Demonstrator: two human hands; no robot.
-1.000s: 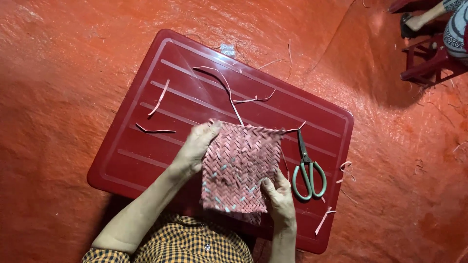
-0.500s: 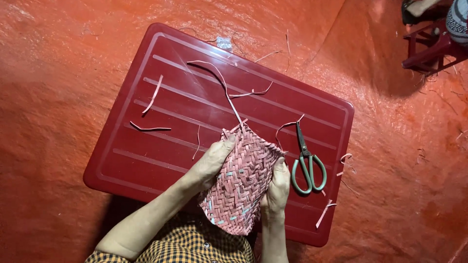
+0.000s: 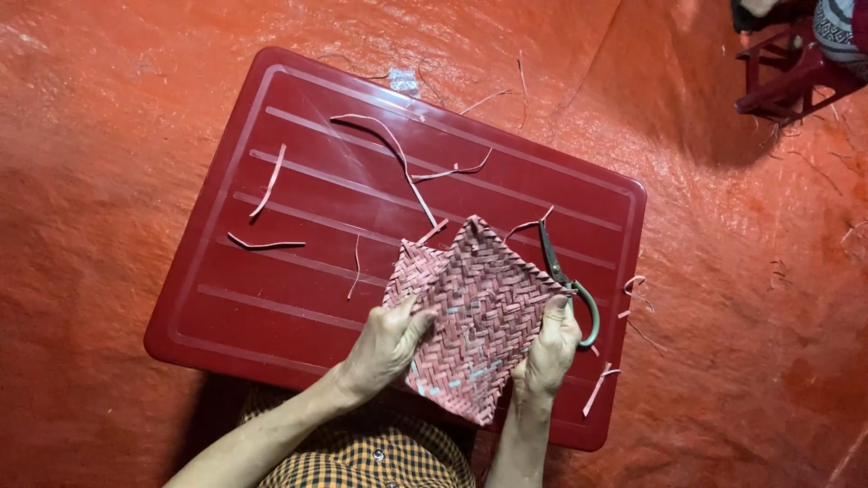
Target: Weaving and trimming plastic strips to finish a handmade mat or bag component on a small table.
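Both hands, left hand [image 3: 384, 343] and right hand [image 3: 549, 348], are gripping the pink woven mat [image 3: 470, 316], now flattening it back out over the red tray [image 3: 271, 298] after curling it up, scissors [image 3: 570, 280] lying beside.

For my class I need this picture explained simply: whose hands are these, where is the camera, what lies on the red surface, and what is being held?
The picture comes from a camera worn on a person's head, looking down at their own two bare hands. There is no machine here. The left hand and the right hand grip opposite edges of a pink woven mat, a flat piece plaited in a herringbone pattern, held tilted like a diamond. Under it is a dark red plastic board with raised lines, resting on an orange sheet. On the board lie green-handled scissors, partly behind the right hand, and loose pink strips, most likely trimmings. At the top right stands a red stool.
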